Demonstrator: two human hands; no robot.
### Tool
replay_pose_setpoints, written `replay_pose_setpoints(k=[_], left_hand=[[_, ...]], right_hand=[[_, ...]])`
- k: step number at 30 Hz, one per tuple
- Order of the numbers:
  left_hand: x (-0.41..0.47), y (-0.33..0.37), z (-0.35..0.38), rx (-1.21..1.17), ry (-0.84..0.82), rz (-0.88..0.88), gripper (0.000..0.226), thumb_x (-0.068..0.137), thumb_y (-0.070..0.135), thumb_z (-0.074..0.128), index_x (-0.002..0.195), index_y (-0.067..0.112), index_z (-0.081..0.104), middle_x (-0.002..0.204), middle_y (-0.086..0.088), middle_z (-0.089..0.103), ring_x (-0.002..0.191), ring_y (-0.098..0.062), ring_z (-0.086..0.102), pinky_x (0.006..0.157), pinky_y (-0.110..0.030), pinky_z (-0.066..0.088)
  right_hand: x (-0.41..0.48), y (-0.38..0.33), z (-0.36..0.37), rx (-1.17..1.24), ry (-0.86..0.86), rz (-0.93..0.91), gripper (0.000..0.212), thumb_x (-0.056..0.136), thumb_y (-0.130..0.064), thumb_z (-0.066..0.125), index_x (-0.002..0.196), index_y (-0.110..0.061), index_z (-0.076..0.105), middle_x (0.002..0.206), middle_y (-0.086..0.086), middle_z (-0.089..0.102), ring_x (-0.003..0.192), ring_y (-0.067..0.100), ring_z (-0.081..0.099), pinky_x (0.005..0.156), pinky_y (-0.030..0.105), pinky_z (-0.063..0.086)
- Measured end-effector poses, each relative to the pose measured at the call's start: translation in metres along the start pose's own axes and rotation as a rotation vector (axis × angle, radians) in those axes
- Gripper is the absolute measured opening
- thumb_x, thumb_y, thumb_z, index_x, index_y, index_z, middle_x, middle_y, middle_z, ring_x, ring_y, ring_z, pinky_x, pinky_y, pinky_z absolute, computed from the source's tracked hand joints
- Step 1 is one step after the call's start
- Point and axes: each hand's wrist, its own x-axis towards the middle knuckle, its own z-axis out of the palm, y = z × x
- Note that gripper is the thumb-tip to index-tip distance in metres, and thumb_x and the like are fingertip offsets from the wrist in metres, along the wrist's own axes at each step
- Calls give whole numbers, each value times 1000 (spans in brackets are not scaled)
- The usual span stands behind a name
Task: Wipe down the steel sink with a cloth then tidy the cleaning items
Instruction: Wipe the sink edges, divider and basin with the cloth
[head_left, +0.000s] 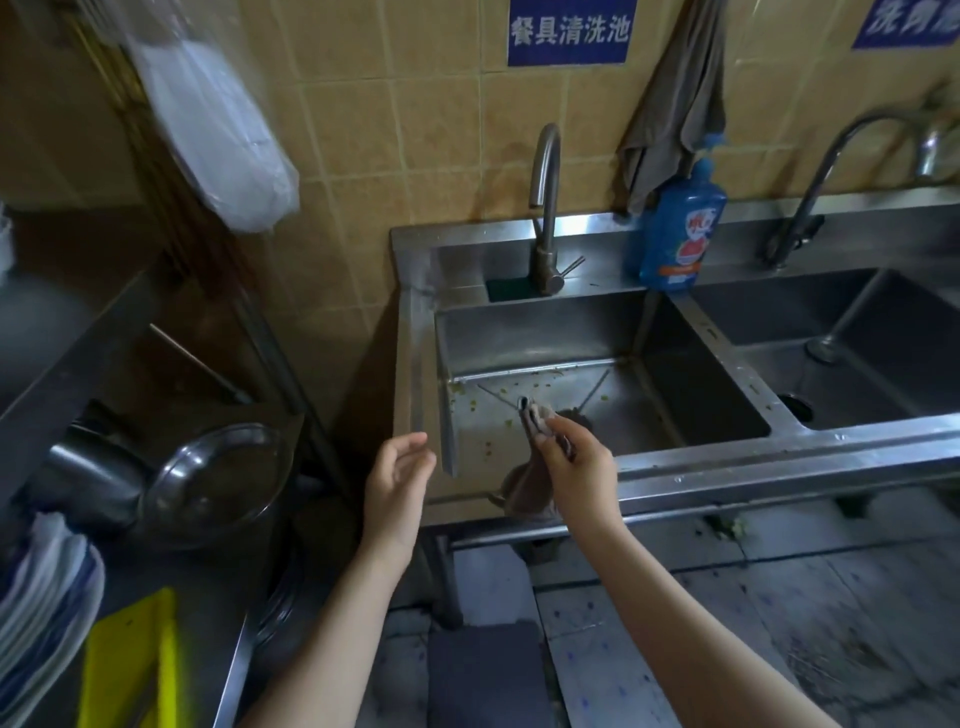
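Note:
The steel sink (691, 457) fills the middle, its left basin floor speckled with green food bits. My right hand (574, 465) is over the basin's front rim and pinches a brownish cloth (524, 493), which hangs down below the hand in front of the sink. My left hand (397, 480) hovers just left of the sink's front corner, fingers relaxed, holding nothing. A blue detergent bottle (680, 228) stands on the back ledge, and a dark green sponge (506, 288) lies left of the tap (545, 208).
A grey towel (675, 104) hangs on the tiled wall above the bottle. A second basin (857, 353) with its own tap lies to the right. On the left, a steel table (78, 364) holds a pot with a lid, stacked plates and a yellow board.

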Motion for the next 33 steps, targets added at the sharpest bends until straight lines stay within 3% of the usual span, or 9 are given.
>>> replay_pose_setpoints(k=[6, 12, 15, 18, 22, 27, 30, 33], left_hand=[[6, -25, -17, 55, -3, -120, 16, 88, 9, 57, 101, 18, 61, 100, 4, 64, 97, -9, 59, 83, -26, 45], [14, -51, -28, 78, -48, -202, 18, 88, 8, 57, 106, 11, 58, 108, -6, 62, 100, -16, 57, 76, -16, 43], [21, -61, -31, 132, -82, -211, 20, 88, 12, 58, 107, 17, 56, 111, -2, 59, 102, -13, 55, 78, -18, 42], [31, -68, -36, 255, -106, -183, 22, 89, 14, 58, 108, 23, 53, 117, 1, 54, 109, -12, 50, 86, -26, 41], [49, -74, -34, 434, -81, -123, 23, 89, 11, 56, 112, 13, 56, 129, -1, 50, 119, -13, 44, 91, -18, 31], [64, -86, -25, 670, -136, -12, 33, 91, 11, 53, 124, 8, 55, 146, -8, 37, 139, -21, 24, 102, -13, 15], [70, -104, -21, 897, -191, 94, 37, 95, 16, 46, 131, 12, 49, 153, -5, 25, 144, -21, 8, 108, -18, 3], [72, -120, -22, 1046, -229, 148, 36, 96, 19, 43, 130, 12, 52, 154, -7, 23, 144, -25, 8, 114, -31, 12]], right_hand=[[-15, 19, 23, -17, 3, 125, 22, 90, -14, 60, 112, -13, 65, 101, 0, 62, 93, 14, 57, 79, 23, 41], [-13, 37, 67, -151, 24, 164, 24, 89, -11, 60, 113, -8, 64, 111, 8, 64, 105, 23, 58, 94, 37, 46], [-9, 47, 89, -262, -13, 125, 24, 88, -11, 60, 111, -6, 65, 115, 10, 63, 108, 24, 57, 95, 31, 43], [-8, 56, 108, -370, -76, 85, 24, 88, -13, 61, 110, -8, 67, 114, 8, 63, 106, 26, 55, 90, 27, 39], [-7, 70, 126, -558, -139, 25, 25, 88, -23, 61, 110, -12, 68, 117, 8, 61, 110, 28, 47, 93, 27, 33], [-8, 73, 136, -789, -115, -122, 38, 85, -42, 45, 90, -20, 75, 105, 7, 69, 102, 30, 62, 86, 34, 49], [-6, 80, 133, -894, -185, -177, 41, 86, -44, 41, 88, -23, 76, 107, 6, 70, 105, 27, 63, 87, 34, 50], [-3, 86, 131, -923, -214, -195, 40, 85, -40, 44, 88, -18, 76, 105, 10, 70, 103, 31, 64, 89, 42, 50]])
